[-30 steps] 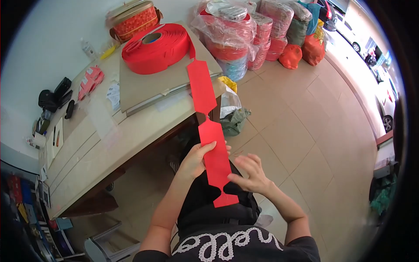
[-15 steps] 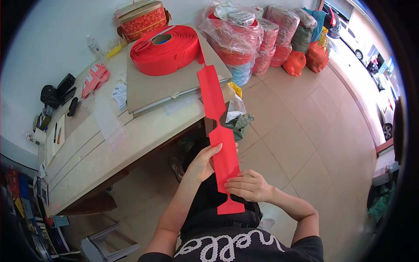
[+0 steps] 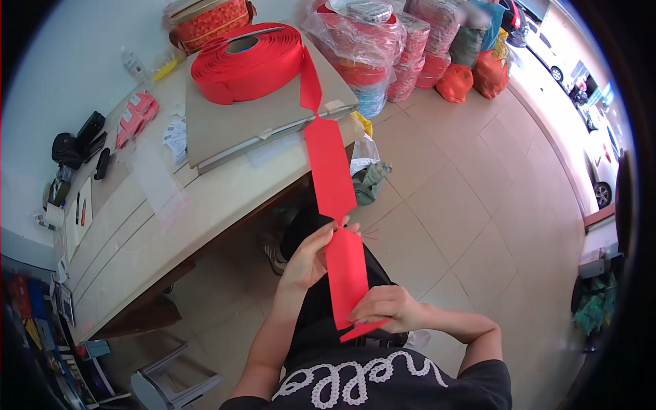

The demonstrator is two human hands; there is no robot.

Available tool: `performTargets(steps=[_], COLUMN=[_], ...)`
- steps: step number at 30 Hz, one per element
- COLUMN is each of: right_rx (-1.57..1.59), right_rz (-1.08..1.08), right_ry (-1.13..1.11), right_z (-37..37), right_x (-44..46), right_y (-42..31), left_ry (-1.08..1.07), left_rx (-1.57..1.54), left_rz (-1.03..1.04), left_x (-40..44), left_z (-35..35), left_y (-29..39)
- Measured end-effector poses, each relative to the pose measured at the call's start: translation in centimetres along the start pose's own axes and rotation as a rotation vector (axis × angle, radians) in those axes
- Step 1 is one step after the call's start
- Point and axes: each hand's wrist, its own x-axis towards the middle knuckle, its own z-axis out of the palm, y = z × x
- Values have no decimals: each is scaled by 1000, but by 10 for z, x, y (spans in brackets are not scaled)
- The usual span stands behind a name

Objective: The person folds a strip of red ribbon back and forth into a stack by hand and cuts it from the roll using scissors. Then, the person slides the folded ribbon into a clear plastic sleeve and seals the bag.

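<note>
A red strip with notched, narrow necks runs from a big red roll down to my lap. My left hand is closed on the strip by one of these necks, thumb at its left edge and fingertips showing beyond the right edge. Lower down, my right hand grips the strip near its end. A short end piece is turned under and sticks out below my right fingers. Between both hands the lower panel hangs fairly flat. Scissors lie on the roll.
The roll rests on a thick grey board on the table. A basket stands behind it. Plastic-wrapped bundles and orange bags line the wall. A grey stool is at lower left.
More strip has come down off the roll, and its panels sit lower. My left hand now holds it at a neck. The end piece by my right hand has turned from flat to folded.
</note>
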Motion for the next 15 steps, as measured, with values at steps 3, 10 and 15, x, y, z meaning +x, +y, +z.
performTargets(steps=[3,10,15], right_rx=[-96,-265,-359], right_rz=[-40,71,142], right_ry=[-70,39,40], right_z=[5,3,31], right_x=[6,1,-23], right_y=[-1,14,19], left_ry=[-42,12,68], left_rx=[53,-215,-13], left_rz=[93,-75,-242], left_x=[11,-37,-60], left_z=[9,-6,1], left_y=[12,-38,-43])
